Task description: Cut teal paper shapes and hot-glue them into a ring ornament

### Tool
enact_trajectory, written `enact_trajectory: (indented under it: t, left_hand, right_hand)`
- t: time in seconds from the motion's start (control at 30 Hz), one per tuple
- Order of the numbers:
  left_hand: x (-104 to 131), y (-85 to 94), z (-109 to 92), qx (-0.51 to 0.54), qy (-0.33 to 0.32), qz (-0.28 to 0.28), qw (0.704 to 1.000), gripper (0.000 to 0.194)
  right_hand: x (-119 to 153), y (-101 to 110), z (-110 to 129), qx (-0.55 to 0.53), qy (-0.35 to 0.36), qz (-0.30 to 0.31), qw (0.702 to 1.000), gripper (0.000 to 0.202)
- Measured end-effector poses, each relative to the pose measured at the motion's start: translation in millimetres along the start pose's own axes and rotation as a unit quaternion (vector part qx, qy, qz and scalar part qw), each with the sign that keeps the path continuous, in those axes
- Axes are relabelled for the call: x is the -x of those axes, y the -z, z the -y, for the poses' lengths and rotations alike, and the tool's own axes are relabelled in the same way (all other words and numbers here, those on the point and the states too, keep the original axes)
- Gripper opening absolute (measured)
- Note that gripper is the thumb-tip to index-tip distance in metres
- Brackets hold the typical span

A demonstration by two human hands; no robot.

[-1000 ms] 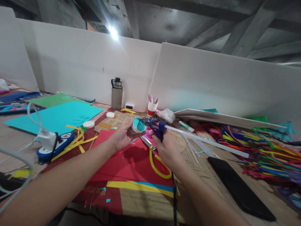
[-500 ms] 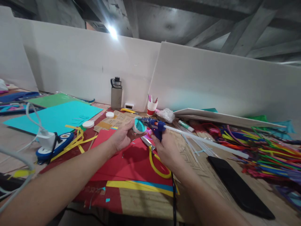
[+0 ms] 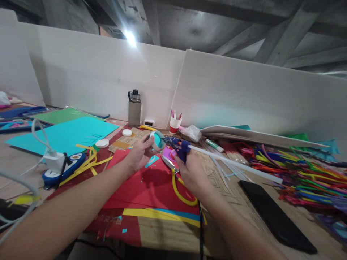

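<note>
My left hand [image 3: 141,151] grips a small round white lid-like piece [image 3: 157,140] with turquoise on its inner face, tilted toward the right. Closed around the handle of a blue hot glue gun [image 3: 181,145] is my right hand [image 3: 193,168]. The gun's nozzle meets or nearly meets the white piece's rim; I cannot tell which. A long translucent glue stick [image 3: 235,163] sticks out of the gun's back. Under the hands lie red paper sheets [image 3: 154,187], a turquoise paper scrap [image 3: 151,161] and scissors with yellow handles [image 3: 184,195].
White round caps [image 3: 102,143], yellow strips [image 3: 93,159] and a blue power strip [image 3: 63,169] are at left. A bottle [image 3: 135,110] and a paper cup of pencils [image 3: 175,124] stand behind. At right lie a black phone [image 3: 276,215] and colourful pipe cleaners [image 3: 317,177].
My left hand has shifted slightly left and turned the white piece, so its turquoise face shows at a different angle. The turquoise scrap beneath is now uncovered. The glue gun has barely moved.
</note>
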State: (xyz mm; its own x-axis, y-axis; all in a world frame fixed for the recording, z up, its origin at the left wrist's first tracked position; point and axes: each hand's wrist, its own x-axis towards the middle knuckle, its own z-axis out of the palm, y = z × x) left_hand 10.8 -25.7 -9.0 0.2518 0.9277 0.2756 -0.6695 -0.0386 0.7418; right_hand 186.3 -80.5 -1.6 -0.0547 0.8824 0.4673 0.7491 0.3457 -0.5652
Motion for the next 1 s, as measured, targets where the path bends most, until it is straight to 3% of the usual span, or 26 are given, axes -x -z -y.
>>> enact_trajectory:
  t: [0.27,0.6,1.0]
  left_hand:
    - [3.7,-3.1,2.7,-0.003,0.034,0.017,0.999,0.027]
    - [0.0,0.8,2.7,-0.002,0.023,0.009,1.0,0.022]
    - [3.0,-1.5,4.1,0.026,0.067,0.013,0.997,0.02]
  right_hand:
    - [-0.7,2.1,2.9,0.004,0.019,-0.012,1.0,0.03]
    - [0.1,0.3,0.8,0.029,0.033,-0.017,0.999,0.03]
    - [1.0,0.4,0.2,0.031,0.063,-0.028,0.997,0.033]
